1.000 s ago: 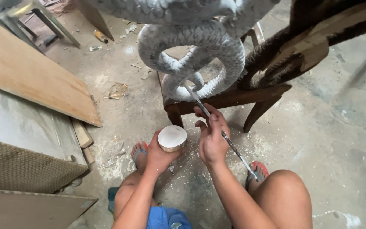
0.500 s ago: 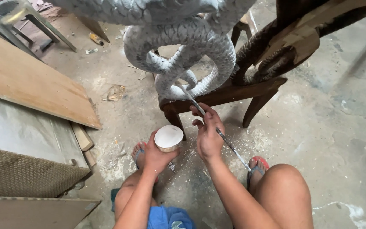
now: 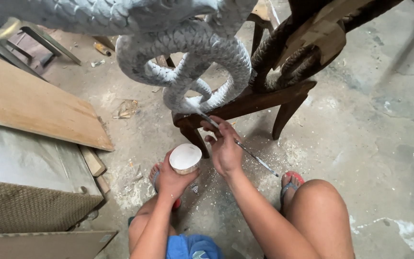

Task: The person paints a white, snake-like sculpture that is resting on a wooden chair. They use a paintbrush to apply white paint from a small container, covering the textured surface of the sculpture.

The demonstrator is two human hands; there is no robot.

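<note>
Wooden board (image 3: 34, 108) beside woven mat (image 3: 25, 208), dark carved wood (image 3: 307, 38), dusty concrete floor (image 3: 379, 134).

A matt grey, scale-carved snake (image 3: 188, 62) coils on a dark polished wood base (image 3: 255, 98) above rough dusty concrete floor (image 3: 370, 134) and bare planks (image 3: 29, 103).

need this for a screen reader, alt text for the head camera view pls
A seated person's right hand holds a thin brush against a grey scaly snake carving coiled on a dark wooden stand, while the left hand holds a small cup of white paint. Wooden boards lie on the dusty concrete floor.
</note>
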